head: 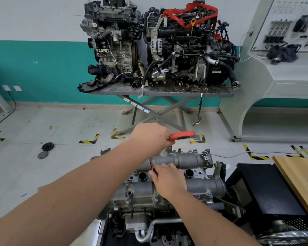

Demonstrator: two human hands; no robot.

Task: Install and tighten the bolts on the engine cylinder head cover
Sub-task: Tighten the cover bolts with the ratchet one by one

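The grey aluminium cylinder head cover (183, 159) lies on the engine in front of me, with several bolts along its edges. My left hand (150, 136) reaches over the cover's far left end and grips the red-and-black handle of a ratchet wrench (182, 135). A thin shaft (151, 165) runs down from that hand to the cover. My right hand (168, 180) rests on the middle of the cover and pinches the lower end of the shaft with its fingertips. The bolt under the tool is hidden.
A black crate (267, 190) and a wooden board (299, 176) stand at the right. Two other engines (156, 43) sit on a scissor-leg metal table (160, 92) ahead. Round black parts (45, 150) lie on the floor at left. A white bench (277, 71) stands far right.
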